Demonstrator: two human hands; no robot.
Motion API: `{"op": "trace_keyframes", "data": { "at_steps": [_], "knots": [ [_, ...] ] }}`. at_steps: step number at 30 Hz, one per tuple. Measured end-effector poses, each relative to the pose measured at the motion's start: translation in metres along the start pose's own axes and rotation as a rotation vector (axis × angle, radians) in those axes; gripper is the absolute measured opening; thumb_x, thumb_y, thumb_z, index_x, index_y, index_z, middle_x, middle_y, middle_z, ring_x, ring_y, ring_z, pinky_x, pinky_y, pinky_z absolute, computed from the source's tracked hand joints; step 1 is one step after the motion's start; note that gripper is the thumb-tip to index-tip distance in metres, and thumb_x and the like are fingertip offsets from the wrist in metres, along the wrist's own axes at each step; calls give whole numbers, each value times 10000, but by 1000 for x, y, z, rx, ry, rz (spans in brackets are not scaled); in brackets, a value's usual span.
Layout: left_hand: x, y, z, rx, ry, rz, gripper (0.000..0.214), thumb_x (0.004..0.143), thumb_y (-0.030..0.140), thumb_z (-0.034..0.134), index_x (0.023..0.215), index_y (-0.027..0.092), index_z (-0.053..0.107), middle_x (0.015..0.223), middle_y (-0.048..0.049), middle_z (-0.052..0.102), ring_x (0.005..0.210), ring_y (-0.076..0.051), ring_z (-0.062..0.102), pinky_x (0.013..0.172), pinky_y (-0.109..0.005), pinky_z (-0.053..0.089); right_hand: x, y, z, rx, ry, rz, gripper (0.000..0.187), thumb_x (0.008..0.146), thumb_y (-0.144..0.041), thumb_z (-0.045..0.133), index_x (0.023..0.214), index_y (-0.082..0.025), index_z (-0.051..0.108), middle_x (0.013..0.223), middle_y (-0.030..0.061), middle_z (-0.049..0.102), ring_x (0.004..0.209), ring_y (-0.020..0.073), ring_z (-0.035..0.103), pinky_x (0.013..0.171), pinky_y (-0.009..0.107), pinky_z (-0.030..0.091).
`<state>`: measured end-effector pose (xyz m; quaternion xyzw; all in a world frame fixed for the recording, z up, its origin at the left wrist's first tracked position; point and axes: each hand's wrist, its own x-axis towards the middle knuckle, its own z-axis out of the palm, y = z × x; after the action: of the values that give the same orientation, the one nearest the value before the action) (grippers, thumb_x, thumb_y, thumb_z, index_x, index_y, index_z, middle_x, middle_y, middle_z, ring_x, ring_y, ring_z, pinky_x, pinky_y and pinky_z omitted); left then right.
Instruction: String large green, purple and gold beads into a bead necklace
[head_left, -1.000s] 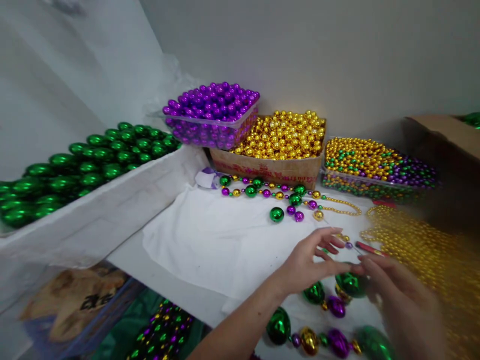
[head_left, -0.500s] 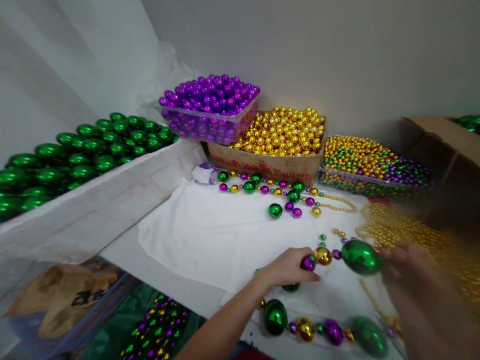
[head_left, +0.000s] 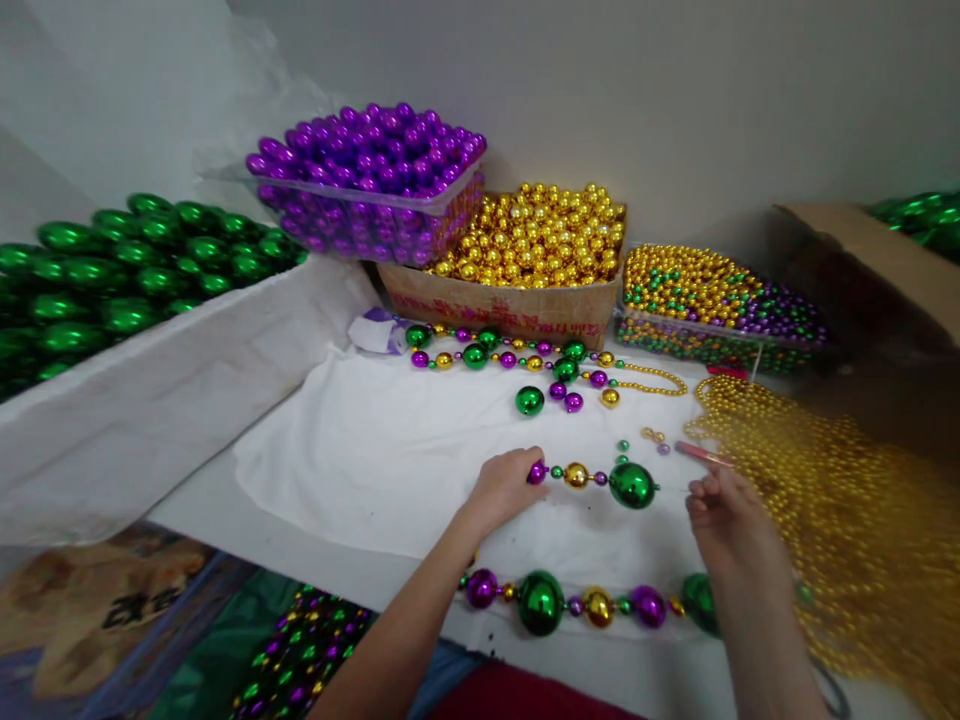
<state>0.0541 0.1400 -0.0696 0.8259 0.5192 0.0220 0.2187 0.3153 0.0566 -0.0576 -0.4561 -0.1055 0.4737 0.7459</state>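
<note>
My left hand [head_left: 510, 488] is closed around the purple bead end of a strand. Along that strand sit a small green bead [head_left: 556, 472], a gold bead [head_left: 576, 475], a small purple bead [head_left: 600, 479] and a large green bead [head_left: 632, 486]. From the green bead a thin, pale thread [head_left: 675, 488] runs to the pinched fingers of my right hand [head_left: 724, 505]. Against those fingers shows a slim red stick [head_left: 701, 453]; whether it is held or lies behind, I cannot tell. Nearer my body, a beaded length [head_left: 598, 607] lies across the white cloth [head_left: 360, 440], partly behind my right forearm.
Behind stand a clear tub of purple beads [head_left: 367, 195], a carton of gold beads [head_left: 510, 305] and a tub of small mixed beads [head_left: 690, 325]. Green beads [head_left: 150, 280] fill a white foam box at left. A finished-looking necklace [head_left: 508, 359] and gold chains [head_left: 780, 450] lie on the table.
My right hand has let go of the large green bead and drawn off rightward from it, with thread stretched between. My left hand keeps its hold. The whole view has shifted.
</note>
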Motion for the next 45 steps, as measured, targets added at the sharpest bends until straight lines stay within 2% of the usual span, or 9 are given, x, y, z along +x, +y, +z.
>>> {"op": "trace_keyframes", "data": {
  "at_steps": [8, 13, 17, 20, 24, 28, 32, 39, 45],
  "knots": [
    [7, -7, 1, 92, -39, -66, 174, 774, 308, 567, 931, 235, 544, 933, -42, 612, 882, -240, 589, 705, -311, 399, -2, 1, -26, -68, 19, -29, 229, 674, -297, 787, 810, -225, 618, 759, -49, 617, 736, 96, 614, 516, 162, 439],
    [0, -6, -10, 112, -123, -69, 241, 735, 316, 610, 955, 232, 563, 970, -48, 614, 894, -242, 593, 733, -318, 423, -7, 4, -26, -77, -27, -24, 232, 679, -314, 782, 782, -221, 597, 677, -63, 550, 593, 69, 528, 493, 173, 413],
    [2, 0, -18, 96, -151, -16, 427, 726, 370, 643, 1117, 216, 568, 1154, -92, 599, 1080, -280, 545, 873, -349, 415, -11, 8, -20, -111, -58, -3, 219, 689, -306, 775, 794, -191, 622, 626, -41, 551, 537, 68, 478, 454, 173, 380],
    [20, 21, -21, 26, -82, 132, 434, 807, 371, 572, 1200, 189, 554, 1227, -109, 582, 1140, -276, 520, 937, -353, 392, -10, 12, -19, -113, -52, 15, 229, 685, -315, 775, 797, -183, 624, 626, -35, 557, 505, 59, 443, 427, 165, 346],
    [67, 68, -13, -97, -51, 317, 279, 855, 323, 516, 1079, 204, 631, 1084, -62, 659, 999, -227, 594, 845, -301, 433, -2, 12, -28, -101, -20, 33, 279, 649, -343, 788, 805, -185, 618, 637, -40, 542, 493, 53, 418, 419, 165, 330],
    [119, 104, 8, -105, -45, 318, 230, 849, 260, 519, 1027, 204, 652, 1025, -59, 667, 967, -219, 600, 830, -298, 440, 0, 7, -39, -109, 6, 13, 284, 653, -361, 778, 813, -195, 612, 643, -46, 532, 498, 58, 422, 429, 173, 343],
    [153, 116, 26, -110, -11, 274, 302, 841, 185, 506, 1125, 168, 607, 1114, -105, 614, 1032, -236, 574, 878, -327, 437, -5, 4, -40, -139, 13, 1, 270, 680, -385, 759, 811, -199, 613, 646, -35, 541, 501, 71, 429, 425, 184, 338],
    [164, 129, 45, -230, -58, 226, 187, 786, 127, 553, 940, 168, 651, 1063, -115, 583, 1068, -275, 540, 947, -397, 406, -16, 9, -29, -253, 11, -3, 246, 692, -390, 755, 797, -196, 645, 687, -18, 591, 530, 79, 448, 471, 203, 355],
    [145, 115, 37, -571, -10, 112, 70, 732, 165, 662, 798, 172, 641, 961, -76, 610, 1004, -240, 557, 950, -389, 413, -29, -2, -17, -713, 87, -175, 275, 672, -486, 723, 696, -216, 672, 549, -13, 518, 595, 161, 490, 704, 319, 448]
  ]
}}
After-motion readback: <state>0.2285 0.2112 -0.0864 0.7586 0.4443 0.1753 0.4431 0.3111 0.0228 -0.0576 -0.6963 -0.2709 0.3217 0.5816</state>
